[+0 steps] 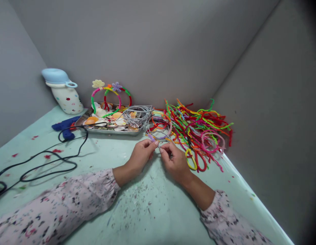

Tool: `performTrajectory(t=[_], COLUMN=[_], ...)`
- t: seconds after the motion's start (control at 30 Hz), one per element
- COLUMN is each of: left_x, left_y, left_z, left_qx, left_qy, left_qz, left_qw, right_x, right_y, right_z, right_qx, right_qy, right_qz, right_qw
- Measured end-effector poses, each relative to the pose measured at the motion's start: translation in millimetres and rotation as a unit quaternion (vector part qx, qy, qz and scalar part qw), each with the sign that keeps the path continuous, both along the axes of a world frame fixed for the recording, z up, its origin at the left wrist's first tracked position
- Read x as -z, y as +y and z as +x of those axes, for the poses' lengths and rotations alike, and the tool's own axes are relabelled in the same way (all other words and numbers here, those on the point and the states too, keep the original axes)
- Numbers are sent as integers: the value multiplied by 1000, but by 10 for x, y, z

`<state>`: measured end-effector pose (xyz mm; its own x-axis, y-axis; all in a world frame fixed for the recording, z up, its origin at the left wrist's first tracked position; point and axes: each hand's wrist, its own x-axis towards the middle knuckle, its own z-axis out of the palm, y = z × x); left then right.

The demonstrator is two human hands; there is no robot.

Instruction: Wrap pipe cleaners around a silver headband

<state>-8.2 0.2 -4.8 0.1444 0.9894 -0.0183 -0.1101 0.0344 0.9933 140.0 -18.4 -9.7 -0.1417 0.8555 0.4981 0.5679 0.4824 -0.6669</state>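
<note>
In the middle of the head view, my left hand (141,153) and my right hand (175,163) meet just above the table, fingertips almost touching. Both pinch a loop of grey wire (161,139) that extends away from me. A short piece of purple pipe cleaner (151,137) is on the wire by my left thumb. My right thumb and forefinger close on the wire near its end; the exact grip is partly hidden. Behind the loop, a bundle of coiled silver wire (137,114) rests on a metal tray (114,132).
Shells (117,116) and two pipe-cleaner hoops (92,99) with flowers occupy the tray. To the right lies a heap of coloured pipe cleaners (196,119), with yellow-and-red-handled scissors (201,162) at its front. Left are a blue glue gun (67,126), its black cord (73,157) and a bottle (67,98).
</note>
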Motion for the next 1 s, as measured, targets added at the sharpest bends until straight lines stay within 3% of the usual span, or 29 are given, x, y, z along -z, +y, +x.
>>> performTrajectory(t=[0.77,1.0], left_x=[-32,9], left_y=[2,16], left_z=[-14,-15], left_qx=[-3,28], left_qy=[-3,-40], left_qz=[-10,-9], left_qw=[1000,999], right_x=[-14,-20], right_y=[-9,-8], right_z=[-6,-7], right_qx=[-9,-9], right_qy=[9,14], right_qz=[-6,-2], right_qw=[1000,1000])
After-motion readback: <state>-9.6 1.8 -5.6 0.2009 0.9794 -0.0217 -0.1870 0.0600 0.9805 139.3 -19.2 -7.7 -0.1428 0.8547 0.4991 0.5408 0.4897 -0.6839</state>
